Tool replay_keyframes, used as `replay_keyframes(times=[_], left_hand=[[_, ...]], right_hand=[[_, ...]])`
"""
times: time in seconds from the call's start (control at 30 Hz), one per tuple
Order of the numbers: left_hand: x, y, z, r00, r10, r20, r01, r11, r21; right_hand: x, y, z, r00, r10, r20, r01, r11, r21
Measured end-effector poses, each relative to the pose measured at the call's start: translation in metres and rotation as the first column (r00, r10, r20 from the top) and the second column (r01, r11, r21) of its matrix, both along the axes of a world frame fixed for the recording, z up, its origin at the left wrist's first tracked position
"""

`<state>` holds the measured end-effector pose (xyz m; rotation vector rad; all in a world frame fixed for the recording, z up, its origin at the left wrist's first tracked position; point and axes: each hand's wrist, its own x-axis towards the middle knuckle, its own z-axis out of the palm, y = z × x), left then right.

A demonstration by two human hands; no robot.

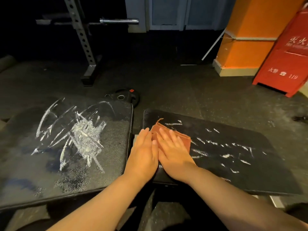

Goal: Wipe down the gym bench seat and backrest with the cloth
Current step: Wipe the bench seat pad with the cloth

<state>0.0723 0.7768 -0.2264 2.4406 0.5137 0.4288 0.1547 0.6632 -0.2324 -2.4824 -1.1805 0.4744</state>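
A black gym bench lies across the view in two pads. The left pad (50,164) carries heavy white chalk smears. The right pad (250,172) shows several short white marks. A folded orange-brown cloth (185,139) lies at the right pad's left end. My right hand (173,152) presses flat on the cloth with straight fingers. My left hand (145,150) lies flat beside it, over the gap between the pads, its fingertips touching the cloth's left edge.
A small black weight plate (125,97) lies on the dark rubber floor behind the pads. A steel rack upright (83,40) with a barbell end (119,20) stands at the back left. An orange pillar (246,34) and a red fire-extinguisher box (286,60) stand at the back right.
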Motion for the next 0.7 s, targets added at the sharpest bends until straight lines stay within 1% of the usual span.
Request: replay_keyframes(times=[0.1, 0.13, 0.17, 0.2, 0.3, 0.33, 0.37, 0.43, 0.53, 0.6, 0.63, 0.67, 0.7], left_hand=[[-0.002, -0.001, 0.002, 1.0, 0.002, -0.001, -0.002, 1.0, -0.005], [-0.003, -0.002, 0.003, 1.0, 0.0, 0.002, 0.0, 1.0, 0.0], [-0.003, -0.003, 0.003, 1.0, 0.0, 0.0, 0.0, 1.0, 0.005], [-0.003, -0.003, 0.004, 1.0, 0.004, -0.005, -0.004, 1.0, 0.008], [-0.004, -0.002, 0.002, 0.999, 0.016, -0.036, -0.016, 1.0, 0.008], [-0.005, -0.001, 0.001, 0.999, 0.018, -0.044, -0.018, 1.0, 0.007], [-0.006, -0.001, 0.002, 0.999, 0.019, -0.047, -0.019, 1.0, 0.003], [-0.006, -0.002, 0.003, 0.999, 0.021, -0.046, -0.021, 1.0, -0.009], [-0.007, -0.004, 0.005, 0.998, 0.022, -0.052, -0.023, 1.0, -0.012], [-0.006, -0.004, 0.005, 0.998, 0.02, -0.061, -0.021, 1.0, -0.01], [-0.006, -0.004, 0.004, 0.998, 0.019, -0.064, -0.02, 1.0, -0.02], [-0.006, -0.003, 0.003, 0.998, 0.015, -0.068, -0.017, 0.999, -0.031], [-0.006, -0.002, 0.003, 0.997, 0.011, -0.076, -0.014, 0.999, -0.037]], right_hand=[[-0.003, -0.032, 0.001, 0.979, 0.198, 0.05, -0.199, 0.98, 0.028], [0.004, -0.04, 0.001, 0.965, 0.248, 0.088, -0.249, 0.968, 0.007], [0.014, -0.045, -0.002, 0.958, 0.266, 0.112, -0.264, 0.964, -0.027], [0.023, -0.046, -0.003, 0.964, 0.24, 0.11, -0.235, 0.97, -0.059], [0.037, -0.02, -0.012, 0.999, -0.022, 0.039, 0.025, 0.997, -0.068], [0.034, -0.009, -0.014, 0.996, -0.084, 0.041, 0.086, 0.994, -0.066], [0.027, -0.002, -0.016, 0.993, -0.105, 0.049, 0.107, 0.993, -0.054], [0.009, -0.003, -0.015, 0.998, -0.035, 0.048, 0.036, 0.999, -0.016], [-0.005, -0.034, -0.01, 0.983, 0.171, 0.075, -0.174, 0.984, 0.039], [0.007, -0.052, -0.008, 0.96, 0.266, 0.09, -0.269, 0.963, 0.015], [0.015, -0.056, -0.007, 0.959, 0.267, 0.094, -0.266, 0.964, -0.021], [0.024, -0.056, -0.007, 0.972, 0.224, 0.075, -0.22, 0.974, -0.052], [0.034, -0.051, -0.01, 0.989, 0.138, 0.047, -0.135, 0.989, -0.064]])
